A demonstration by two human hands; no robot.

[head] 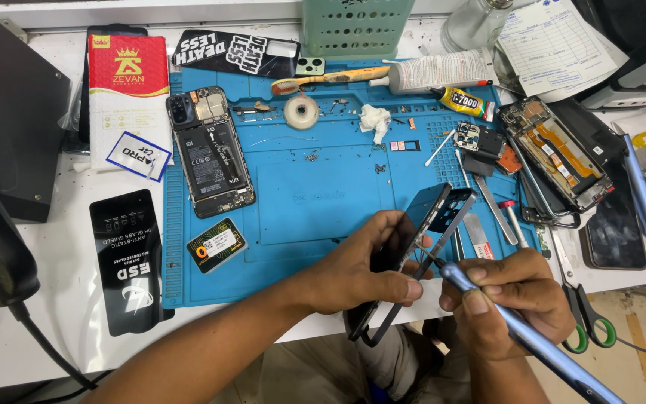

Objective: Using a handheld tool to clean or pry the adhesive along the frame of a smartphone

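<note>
While the left hand [357, 273] keeps a closed grip on a dark phone frame [413, 251] tilted above the blue mat's [308, 202] near edge, the right hand [506, 299] is wrapped tight round a blue screwdriver [532, 340]. Its tip touches the frame's edge. An opened phone [209, 152] lies well apart on the mat.

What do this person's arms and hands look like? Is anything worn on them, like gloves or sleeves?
Both are bare. The left hand and right hand wear no gloves, and no rings or watch can be seen. Both forearms are uncovered as far as the picture shows, with no sleeve in view. The fingernails are short.
</note>
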